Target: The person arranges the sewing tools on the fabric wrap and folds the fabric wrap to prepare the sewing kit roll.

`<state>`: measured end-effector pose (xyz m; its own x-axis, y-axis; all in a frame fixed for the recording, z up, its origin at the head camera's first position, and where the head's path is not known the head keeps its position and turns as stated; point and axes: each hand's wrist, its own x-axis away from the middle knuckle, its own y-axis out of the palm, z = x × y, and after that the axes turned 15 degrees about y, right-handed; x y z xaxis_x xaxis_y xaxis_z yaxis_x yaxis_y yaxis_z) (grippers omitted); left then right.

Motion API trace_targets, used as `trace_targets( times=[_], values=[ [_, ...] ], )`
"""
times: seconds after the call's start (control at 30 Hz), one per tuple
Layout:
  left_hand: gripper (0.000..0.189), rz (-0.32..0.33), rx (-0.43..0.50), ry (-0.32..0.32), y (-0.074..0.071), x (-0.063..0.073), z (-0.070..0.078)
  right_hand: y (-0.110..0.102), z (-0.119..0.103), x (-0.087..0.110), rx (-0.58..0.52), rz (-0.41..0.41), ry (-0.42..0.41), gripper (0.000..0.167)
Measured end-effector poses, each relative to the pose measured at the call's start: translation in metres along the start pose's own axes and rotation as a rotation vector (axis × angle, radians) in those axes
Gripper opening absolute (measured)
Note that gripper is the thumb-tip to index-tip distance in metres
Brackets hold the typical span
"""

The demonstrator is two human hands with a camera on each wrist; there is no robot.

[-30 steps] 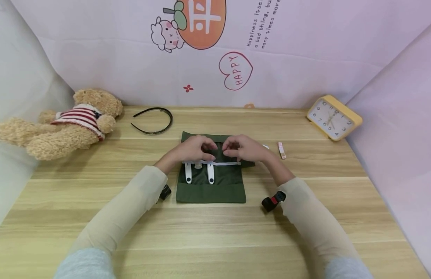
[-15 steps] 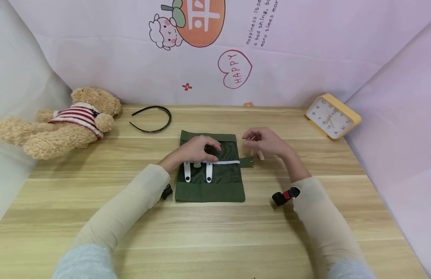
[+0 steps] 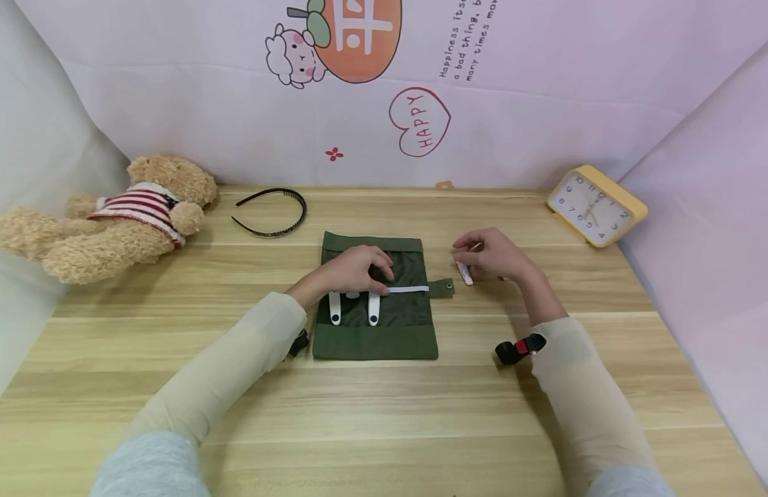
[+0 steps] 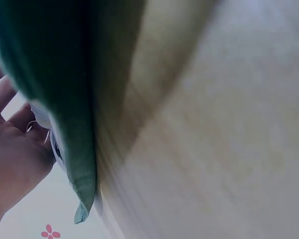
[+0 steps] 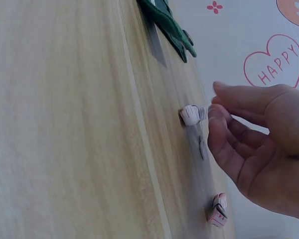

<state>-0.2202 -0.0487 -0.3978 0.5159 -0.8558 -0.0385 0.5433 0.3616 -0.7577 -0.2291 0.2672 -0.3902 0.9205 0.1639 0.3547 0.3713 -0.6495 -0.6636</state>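
A dark green fabric pouch (image 3: 374, 342) lies spread on the table, a white band crossing its middle. Two slim white handles with dark round dots stick out below the band: a left handle (image 3: 335, 309) and a right handle (image 3: 374, 309). My left hand (image 3: 352, 268) rests over the pouch's upper half, thumb near the band, fingers bent loosely. In the left wrist view the green cloth (image 4: 65, 99) covers part of that hand. To the right, my right hand (image 3: 492, 254) hovers with its fingertips close beside a small pinkish-white folded strip (image 5: 191, 114), thumb and fingers apart.
Another printed folded strip (image 5: 218, 211) and a small pale piece (image 5: 203, 148) lie near the right hand. A snap tab (image 3: 442, 288) extends from the pouch. Behind are a teddy bear (image 3: 141, 207), a black headband (image 3: 303, 207) and a yellow clock (image 3: 597, 207).
My right hand has left the pouch and moved right, towards the pinkish-white strip. My left hand stays over the pouch, shifted only slightly.
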Motion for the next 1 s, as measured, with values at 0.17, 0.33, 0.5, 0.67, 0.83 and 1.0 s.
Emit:
trace_targets(
  times=[0.17,0.33,0.5,0.67,0.83,1.0],
  values=[
    [0.016,-0.016,-0.01,-0.024,-0.0004,-0.0018,0.0018,-0.0004,0.0015,-0.0004,0.017,-0.03,0.042,0.031],
    [0.012,-0.015,-0.005,-0.024,0.0,-0.0021,0.0011,0.0005,0.0011,-0.001,0.02,-0.045,0.057,0.029],
    [0.004,0.002,0.026,-0.026,0.0023,-0.0029,-0.0004,0.0006,0.0014,-0.0015,0.014,-0.048,0.056,0.021],
    [0.004,0.013,0.063,-0.037,0.0036,-0.0025,-0.0004,0.0025,0.0017,-0.0027,0.009,-0.057,0.054,0.013],
    [0.004,0.013,0.071,-0.041,0.0034,-0.0021,-0.0005,0.005,0.0014,-0.004,0.013,-0.025,0.056,0.014],
    [0.006,0.008,0.064,-0.038,0.0034,-0.003,-0.0012,0.0055,-0.002,-0.0018,0.04,0.01,0.038,0.017]
  ],
)
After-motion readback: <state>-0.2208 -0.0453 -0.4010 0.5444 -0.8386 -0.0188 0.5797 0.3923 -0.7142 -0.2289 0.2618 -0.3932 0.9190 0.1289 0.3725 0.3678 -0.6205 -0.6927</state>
